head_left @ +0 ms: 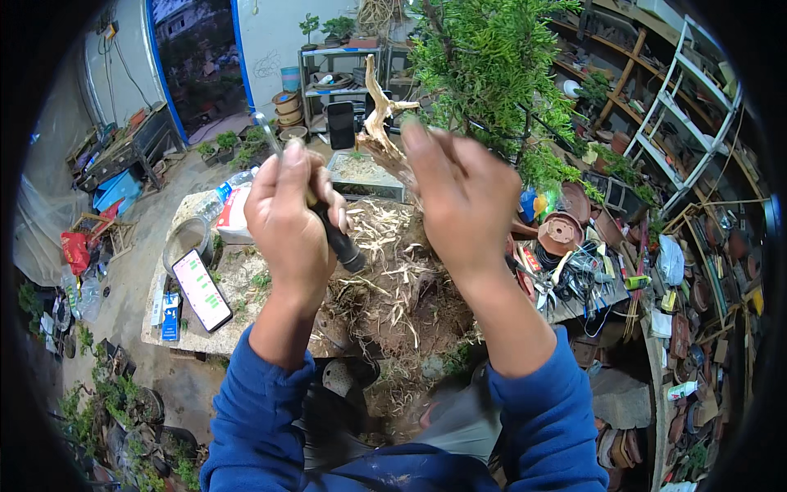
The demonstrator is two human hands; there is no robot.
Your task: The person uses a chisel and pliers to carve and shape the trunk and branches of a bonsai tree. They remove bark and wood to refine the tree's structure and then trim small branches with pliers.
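My left hand [287, 217] is closed around a carving tool [344, 250] with a black handle. Its thin metal shaft sticks up past the thumb toward the upper left. To the right, my right hand [463, 197] is curled at a pale, stripped deadwood branch [379, 115], thumb pointing up; the gripping fingertips are partly hidden behind the hand. The twisted branch rises above both hands and forks near its top. Beyond my right hand stands a bushy green conifer [496, 66]. Pale wood shavings [402, 283] lie on the soil [443, 307] beneath my hands.
A lit phone [202, 291] lies on the worktable at left, beside a round clear container [188, 238] and a blue packet [170, 317]. A dark phone [340, 125] stands upright behind. Pots [560, 233], pliers and cables crowd the right side. A ladder [684, 115] leans beyond.
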